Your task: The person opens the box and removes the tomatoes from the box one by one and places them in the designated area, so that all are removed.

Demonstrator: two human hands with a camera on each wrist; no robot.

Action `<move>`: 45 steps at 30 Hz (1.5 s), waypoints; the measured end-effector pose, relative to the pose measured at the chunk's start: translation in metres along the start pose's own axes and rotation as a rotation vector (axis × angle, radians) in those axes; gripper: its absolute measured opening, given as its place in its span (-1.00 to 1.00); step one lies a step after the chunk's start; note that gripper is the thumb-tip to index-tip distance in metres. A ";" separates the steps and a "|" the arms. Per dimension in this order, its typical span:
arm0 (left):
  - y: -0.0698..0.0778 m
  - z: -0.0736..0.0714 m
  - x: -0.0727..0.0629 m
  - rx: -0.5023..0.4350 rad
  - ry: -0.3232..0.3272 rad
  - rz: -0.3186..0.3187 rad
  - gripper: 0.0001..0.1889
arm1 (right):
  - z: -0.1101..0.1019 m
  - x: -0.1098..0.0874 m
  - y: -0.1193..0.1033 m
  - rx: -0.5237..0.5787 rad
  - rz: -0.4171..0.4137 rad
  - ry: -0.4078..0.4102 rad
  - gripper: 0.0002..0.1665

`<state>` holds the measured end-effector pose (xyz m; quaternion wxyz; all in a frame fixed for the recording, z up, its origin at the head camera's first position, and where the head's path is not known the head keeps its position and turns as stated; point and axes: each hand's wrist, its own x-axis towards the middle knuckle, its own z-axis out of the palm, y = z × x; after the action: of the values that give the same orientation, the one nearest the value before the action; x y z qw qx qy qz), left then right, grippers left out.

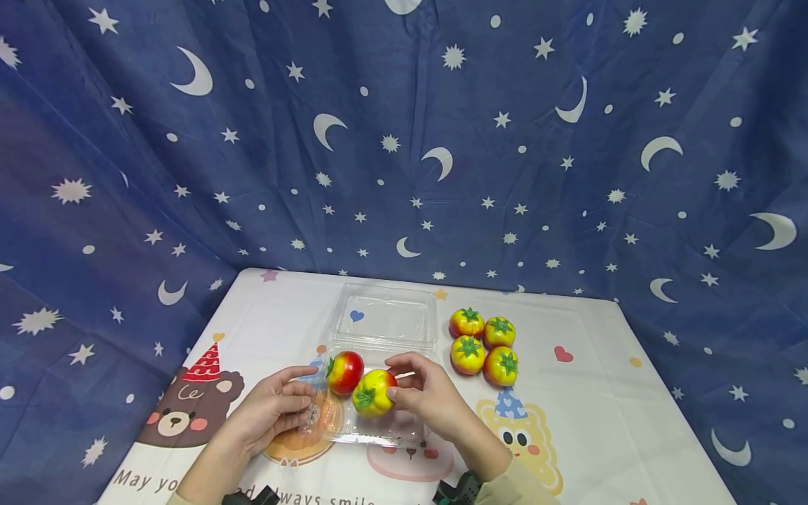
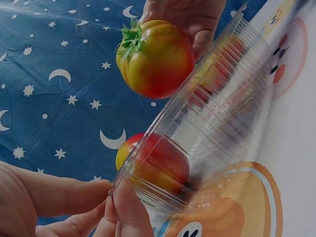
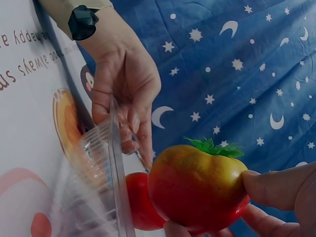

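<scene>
A clear plastic clamshell box (image 1: 409, 429) lies with its lid (image 1: 398, 319) folded back toward the far side of the table. At the box's left edge my left hand (image 1: 268, 410) pinches the rim between thumb and fingers, as the left wrist view shows. One red and yellow tomato (image 1: 346, 373) sits inside, in the left part of the box. A second tomato (image 1: 372, 394), yellow and red with a green leafy top, is gripped by my right hand (image 1: 435, 403). In the left wrist view this tomato hangs above the rim, its leafy top turned sideways.
Several more tomatoes (image 1: 468, 355) stand grouped on the table to the right of the box, green tops up. The white tablecloth (image 1: 587, 400) carries printed cartoon figures. Behind the table hangs a blue curtain (image 1: 391, 210) with moons and stars.
</scene>
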<state>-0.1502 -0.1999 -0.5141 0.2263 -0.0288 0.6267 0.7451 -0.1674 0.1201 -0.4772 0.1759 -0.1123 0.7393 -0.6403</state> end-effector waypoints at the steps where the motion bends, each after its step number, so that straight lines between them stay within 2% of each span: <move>1: 0.000 0.000 0.000 0.000 0.000 0.000 -0.24 | -0.001 -0.001 0.000 0.003 0.001 0.000 -0.47; 9: -0.002 -0.001 0.001 -0.010 0.003 -0.011 -0.23 | -0.010 -0.004 0.000 0.001 0.016 0.012 -0.47; 22: -0.003 -0.002 0.002 -0.015 0.003 -0.011 -0.22 | -0.027 -0.011 0.003 -0.026 -0.006 0.042 -0.50; 29: -0.002 -0.001 0.001 -0.014 0.002 -0.010 -0.22 | -0.035 -0.015 0.005 -0.003 -0.012 0.052 -0.42; 38: -0.001 0.000 0.001 -0.009 0.002 -0.009 -0.23 | -0.044 -0.020 0.005 0.054 0.005 0.059 -0.44; 45: 0.000 0.000 0.001 -0.005 0.010 -0.012 -0.23 | -0.050 -0.023 0.005 0.084 -0.024 0.051 -0.41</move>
<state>-0.1514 -0.2000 -0.5143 0.2278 -0.0369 0.6256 0.7452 -0.1658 0.1756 -0.4739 0.1540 -0.0973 0.7146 -0.6754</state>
